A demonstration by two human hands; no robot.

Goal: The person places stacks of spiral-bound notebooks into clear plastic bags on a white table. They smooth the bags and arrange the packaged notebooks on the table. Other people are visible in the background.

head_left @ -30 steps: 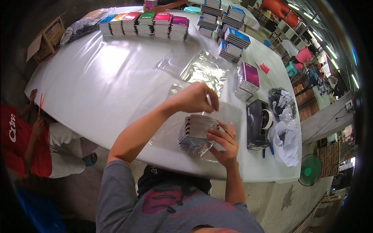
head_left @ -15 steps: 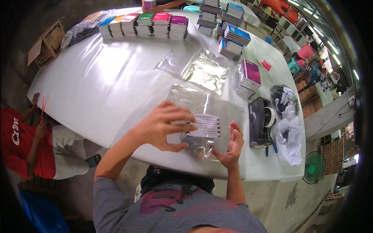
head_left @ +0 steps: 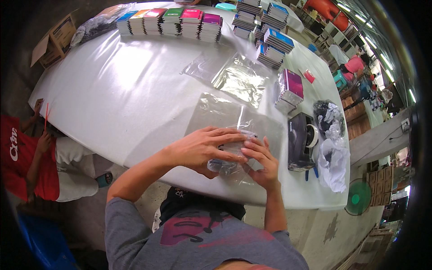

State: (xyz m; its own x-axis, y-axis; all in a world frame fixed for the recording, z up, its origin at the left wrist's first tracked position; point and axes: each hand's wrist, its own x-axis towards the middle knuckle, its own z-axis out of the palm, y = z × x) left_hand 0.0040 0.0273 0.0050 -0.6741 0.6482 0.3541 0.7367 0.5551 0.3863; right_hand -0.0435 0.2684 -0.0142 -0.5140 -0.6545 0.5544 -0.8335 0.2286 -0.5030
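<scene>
A stack of notebooks [head_left: 231, 147] lies on clear plastic film [head_left: 211, 108] near the front edge of the table, its top largely covered by my fingers. My left hand [head_left: 208, 147] reaches over it from the left, fingers stretched across the top and thumb at the near side. From the right comes my right hand [head_left: 262, 163], its fingers spread over the film-covered top and meeting the left fingertips. Both hands look open, pressing film against the stack. Crinkled film bunches below the palms.
A black tape dispenser [head_left: 300, 141] stands right of my hands, beside crumpled plastic [head_left: 333, 157]. Shiny clear film sheets [head_left: 243, 81] lie farther off. A purple notebook stack [head_left: 289, 90], more stacks [head_left: 272, 45] and a coloured row [head_left: 171, 21] stand beyond. A person in red [head_left: 29, 157] sits left.
My right hand has moved left and over the stack, and my left hand has shifted right to meet it. The white page edges, visible before, are now mostly covered by fingers and film.
</scene>
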